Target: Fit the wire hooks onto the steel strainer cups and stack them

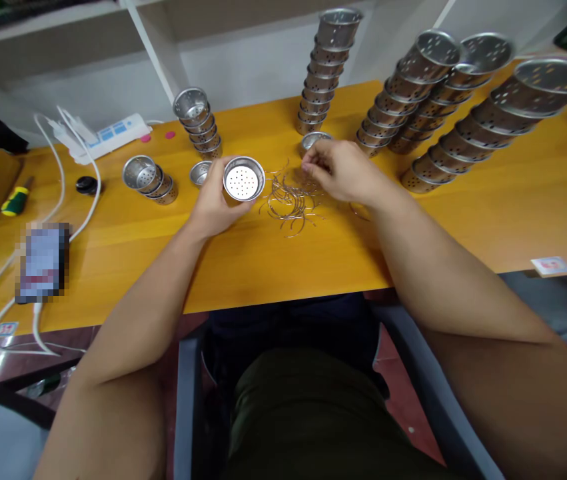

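Your left hand (210, 208) has its grip wrapped round the side of a cup (242, 183), mouth facing you, just left of the wires (288, 201) over the table (283, 270). Your right hand (339, 168) is at their far right edge, fingertips bunched; can't tell if it's got one. They look tangled, so pulling one could drag others along, I'd guess. Also, swing that right forearm (408, 240) out and the tall stack (486, 130) could topple.
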`<action>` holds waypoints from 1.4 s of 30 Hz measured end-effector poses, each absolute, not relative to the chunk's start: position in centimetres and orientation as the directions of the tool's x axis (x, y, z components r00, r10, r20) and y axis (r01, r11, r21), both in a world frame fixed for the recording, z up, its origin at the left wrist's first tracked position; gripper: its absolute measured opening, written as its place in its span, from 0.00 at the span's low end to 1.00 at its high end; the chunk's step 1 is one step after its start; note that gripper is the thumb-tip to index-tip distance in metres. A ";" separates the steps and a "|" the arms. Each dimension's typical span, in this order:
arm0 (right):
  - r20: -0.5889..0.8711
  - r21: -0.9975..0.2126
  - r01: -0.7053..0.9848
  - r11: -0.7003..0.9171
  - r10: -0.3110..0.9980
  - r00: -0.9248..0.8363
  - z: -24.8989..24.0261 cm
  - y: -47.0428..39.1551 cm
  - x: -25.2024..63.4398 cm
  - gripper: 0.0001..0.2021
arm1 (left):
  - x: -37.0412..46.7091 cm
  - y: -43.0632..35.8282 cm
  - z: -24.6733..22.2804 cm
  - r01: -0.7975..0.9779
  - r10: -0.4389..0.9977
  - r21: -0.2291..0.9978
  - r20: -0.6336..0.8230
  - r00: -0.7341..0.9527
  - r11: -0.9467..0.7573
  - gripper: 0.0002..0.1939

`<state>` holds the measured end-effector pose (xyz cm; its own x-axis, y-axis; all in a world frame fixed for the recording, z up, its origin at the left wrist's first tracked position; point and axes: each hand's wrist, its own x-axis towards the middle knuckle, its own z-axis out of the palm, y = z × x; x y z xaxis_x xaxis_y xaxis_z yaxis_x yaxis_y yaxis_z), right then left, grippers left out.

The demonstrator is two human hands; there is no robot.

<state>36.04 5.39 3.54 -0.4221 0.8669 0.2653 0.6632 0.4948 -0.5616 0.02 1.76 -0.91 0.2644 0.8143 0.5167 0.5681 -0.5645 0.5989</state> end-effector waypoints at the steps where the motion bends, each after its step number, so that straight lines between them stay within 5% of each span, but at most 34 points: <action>1: 0.287 -0.588 0.638 0.497 0.866 -0.410 3.6 5.4 36.1 0.25 | 0.0 1.7 -0.9 0.562 0.813 0.601 0.517 0.269 -0.568 0.53; 9: 0.378 -0.833 0.293 0.470 0.869 -0.319 2.6 7.0 36.2 0.36 | 0.4 1.1 -0.6 0.510 0.811 0.634 0.499 0.304 -0.581 0.50; 18: 0.195 -0.972 0.068 0.224 0.936 -0.293 2.2 7.6 35.3 0.24 | 0.7 0.3 0.0 0.356 0.770 0.692 0.485 0.415 -0.628 0.52; 27: 0.095 -0.972 -0.236 0.016 0.941 -0.325 2.8 5.2 32.2 0.25 | 1.8 -0.2 0.4 0.113 0.656 0.754 0.474 0.587 -0.647 0.52; 33: 0.229 -0.971 -0.150 0.187 0.908 -0.350 1.3 5.5 32.0 0.26 | 1.8 -0.3 0.3 0.117 0.755 0.830 0.425 0.500 -0.545 0.53; 35: 0.406 -0.908 -0.026 0.418 0.864 -0.299 1.3 5.3 32.4 0.23 | 1.9 -0.5 0.3 0.114 0.768 0.845 0.408 0.493 -0.523 0.51; 38: 0.672 -0.638 0.201 0.743 0.665 -0.325 1.9 4.3 33.0 0.18 | 2.3 -0.7 0.5 0.101 0.790 0.871 0.380 0.482 -0.480 0.49; 42: 0.695 -0.346 0.308 0.886 0.462 -0.550 2.8 3.0 33.3 0.12 | 2.6 -0.8 0.7 0.094 0.820 0.896 0.350 0.454 -0.434 0.52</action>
<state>33.25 2.96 2.77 -0.5501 0.4624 0.6954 0.3083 0.8863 -0.3455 2.62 -0.80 0.67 0.4538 0.8196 0.3498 0.0941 -0.4344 0.8958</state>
